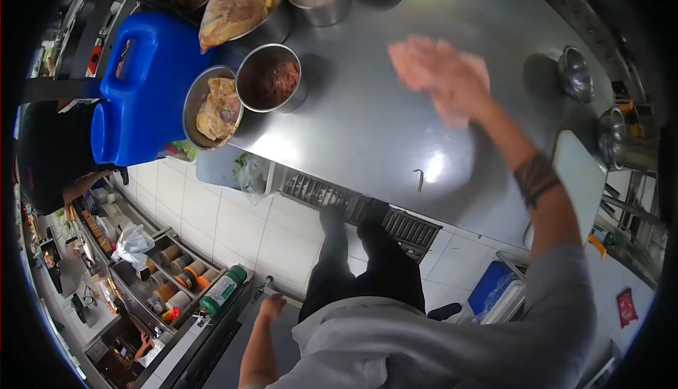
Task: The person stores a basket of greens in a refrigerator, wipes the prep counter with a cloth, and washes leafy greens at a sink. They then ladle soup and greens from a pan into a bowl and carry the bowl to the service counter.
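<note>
My right hand (452, 85) is on a pink cloth (414, 62) over the steel table (360, 99), both smeared by motion. The cloth shows around the fingers and beyond them. A small green scrap (420, 179) lies near the table's front edge, below that hand. My left hand (272, 307) is low at my left side, close to the grey counter behind me. Its fingers are small and partly hidden, so their state is unclear.
Meat fills a steel pot (301, 82), and chicken pieces lie in a steel bowl (191, 124) beside a blue jug (141, 85). A large raw bird (240, 4) rests on another pot. At right are a bowl (577, 75) and white board (575, 170). Another person (53, 152) stands left.
</note>
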Demonstrator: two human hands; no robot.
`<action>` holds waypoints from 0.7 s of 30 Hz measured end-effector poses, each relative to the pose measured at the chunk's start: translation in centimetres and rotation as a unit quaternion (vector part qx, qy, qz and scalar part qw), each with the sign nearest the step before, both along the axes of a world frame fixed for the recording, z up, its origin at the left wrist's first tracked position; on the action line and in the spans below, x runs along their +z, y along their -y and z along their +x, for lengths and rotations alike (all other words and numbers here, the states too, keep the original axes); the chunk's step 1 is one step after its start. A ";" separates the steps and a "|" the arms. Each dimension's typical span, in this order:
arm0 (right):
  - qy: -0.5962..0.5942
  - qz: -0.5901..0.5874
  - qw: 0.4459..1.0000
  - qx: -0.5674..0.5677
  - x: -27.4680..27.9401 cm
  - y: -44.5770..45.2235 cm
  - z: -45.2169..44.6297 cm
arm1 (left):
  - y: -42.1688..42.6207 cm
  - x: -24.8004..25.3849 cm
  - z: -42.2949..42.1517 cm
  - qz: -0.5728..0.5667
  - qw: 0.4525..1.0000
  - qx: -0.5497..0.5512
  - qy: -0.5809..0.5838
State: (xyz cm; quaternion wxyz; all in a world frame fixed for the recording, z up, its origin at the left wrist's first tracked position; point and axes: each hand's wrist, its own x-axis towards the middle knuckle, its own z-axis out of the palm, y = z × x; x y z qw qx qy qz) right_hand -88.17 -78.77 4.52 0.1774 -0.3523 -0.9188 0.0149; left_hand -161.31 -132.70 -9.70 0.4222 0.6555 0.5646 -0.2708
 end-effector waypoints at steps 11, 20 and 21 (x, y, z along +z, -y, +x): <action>-0.610 -0.472 0.627 -0.112 1.4 19.9 -32.8 | -27.4 1.1 6.4 0.138 0.966 0.114 0.186; -0.266 -0.018 0.873 -0.408 8.4 18.6 -26.2 | -30.4 3.8 -2.8 0.022 0.992 -0.027 0.119; -0.210 -0.002 0.883 -0.419 4.3 18.3 -25.9 | -30.1 3.7 -4.5 0.019 0.993 -0.036 0.115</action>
